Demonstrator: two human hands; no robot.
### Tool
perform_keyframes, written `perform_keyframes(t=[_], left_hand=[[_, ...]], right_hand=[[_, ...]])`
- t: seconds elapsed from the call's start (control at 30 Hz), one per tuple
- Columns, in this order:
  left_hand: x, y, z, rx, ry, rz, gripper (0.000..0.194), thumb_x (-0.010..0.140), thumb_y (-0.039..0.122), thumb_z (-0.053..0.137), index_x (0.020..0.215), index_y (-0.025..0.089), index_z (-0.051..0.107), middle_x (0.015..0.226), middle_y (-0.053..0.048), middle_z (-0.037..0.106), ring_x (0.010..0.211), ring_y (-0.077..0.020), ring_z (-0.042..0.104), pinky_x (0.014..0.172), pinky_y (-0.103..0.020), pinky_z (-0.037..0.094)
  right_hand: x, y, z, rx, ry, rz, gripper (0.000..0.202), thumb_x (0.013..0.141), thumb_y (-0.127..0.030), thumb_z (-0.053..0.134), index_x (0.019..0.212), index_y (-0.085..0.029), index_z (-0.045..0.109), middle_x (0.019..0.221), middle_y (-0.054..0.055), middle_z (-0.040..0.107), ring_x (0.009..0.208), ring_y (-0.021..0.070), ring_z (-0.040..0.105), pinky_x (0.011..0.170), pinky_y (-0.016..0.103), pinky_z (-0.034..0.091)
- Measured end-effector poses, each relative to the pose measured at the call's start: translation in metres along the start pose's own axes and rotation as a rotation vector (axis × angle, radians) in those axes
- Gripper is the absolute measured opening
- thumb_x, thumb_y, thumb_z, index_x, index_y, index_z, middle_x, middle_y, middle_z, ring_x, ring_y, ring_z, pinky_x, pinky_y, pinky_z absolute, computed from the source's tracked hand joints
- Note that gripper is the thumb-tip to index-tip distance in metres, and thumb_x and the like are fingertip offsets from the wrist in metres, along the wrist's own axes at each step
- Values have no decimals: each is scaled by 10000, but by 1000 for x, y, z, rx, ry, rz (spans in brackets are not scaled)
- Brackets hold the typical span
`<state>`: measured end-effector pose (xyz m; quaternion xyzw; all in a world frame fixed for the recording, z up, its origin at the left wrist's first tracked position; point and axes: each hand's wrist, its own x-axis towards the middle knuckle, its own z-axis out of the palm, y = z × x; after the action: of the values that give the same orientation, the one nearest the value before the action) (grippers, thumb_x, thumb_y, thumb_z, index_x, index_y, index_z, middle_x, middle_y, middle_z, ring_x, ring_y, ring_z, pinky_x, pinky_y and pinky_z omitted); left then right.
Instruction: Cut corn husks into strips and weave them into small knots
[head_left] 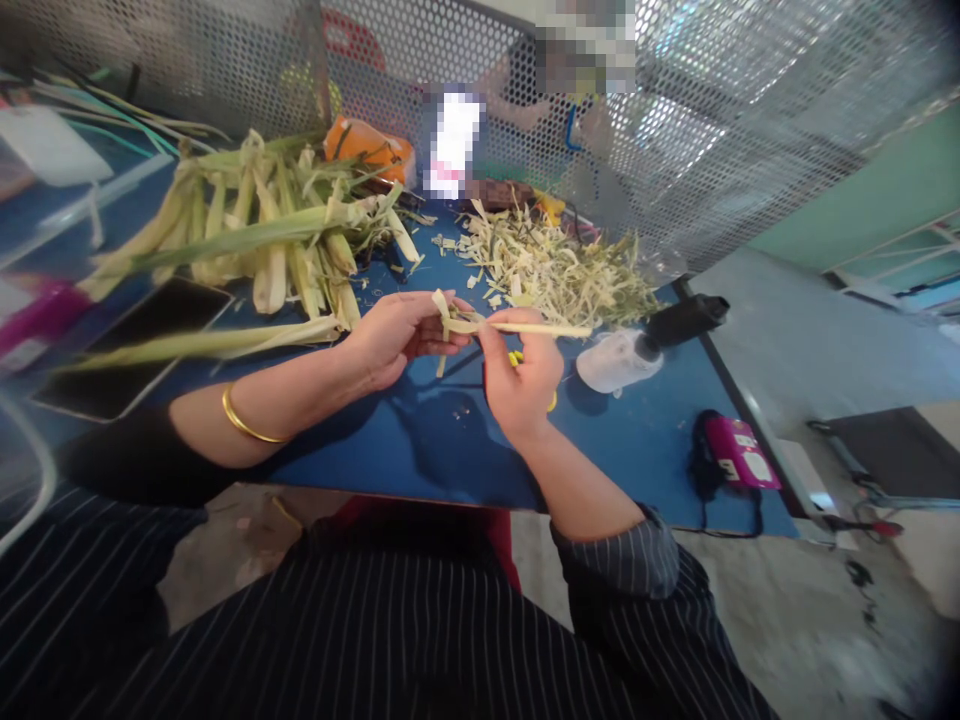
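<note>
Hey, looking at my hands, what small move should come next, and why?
I'd probably use your left hand to peel the pale strip away: it curls loosely between your hands, while your right hand pinches the slender stem and could hold it steady.

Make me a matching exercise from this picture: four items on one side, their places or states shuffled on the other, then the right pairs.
Items
1. Right hand
2. Gold bangle
3. Orange packet
4. Magenta object

Places or states
A. Near the right end of the blue table
B. By the mesh panel, next to the heap of long stalks
C. Gripping a thin pale stem
D. Around the left forearm

Right pairs: 1-C, 2-D, 3-B, 4-A
</note>
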<state>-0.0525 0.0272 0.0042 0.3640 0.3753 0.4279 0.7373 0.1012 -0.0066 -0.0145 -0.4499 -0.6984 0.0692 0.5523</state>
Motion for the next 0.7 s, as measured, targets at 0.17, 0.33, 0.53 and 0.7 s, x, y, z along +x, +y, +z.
perform_keyframes(t=[0.17,0.33,0.53,0.7], left_hand=[[3,-1,-3,62,-4,84,160,794,267,641,850,125,690,689,-36,684,550,-103,613,525,-204,500],[4,-4,-4,131,19,121,187,771,306,656,805,125,692,614,-13,621,480,-94,552,440,-208,427],[1,-2,0,129,45,110,157,769,293,638,791,145,688,571,11,553,444,-83,490,393,-215,350],[1,-2,1,98,28,69,141,781,255,612,795,142,694,588,6,546,459,-79,491,394,-203,345]], right_hand=[[2,8,7,369,-50,489,136,835,-347,613,844,-212,594,755,-8,643,703,138,611,713,302,501],[3,10,8,322,-44,474,106,809,-301,631,806,-199,601,772,-9,627,713,124,585,706,279,475],[3,12,5,172,-104,309,104,856,-288,589,865,-198,640,917,36,672,861,159,610,831,320,471],[1,12,4,68,-91,223,128,886,-315,557,875,-198,609,904,50,655,820,163,604,758,313,484]])
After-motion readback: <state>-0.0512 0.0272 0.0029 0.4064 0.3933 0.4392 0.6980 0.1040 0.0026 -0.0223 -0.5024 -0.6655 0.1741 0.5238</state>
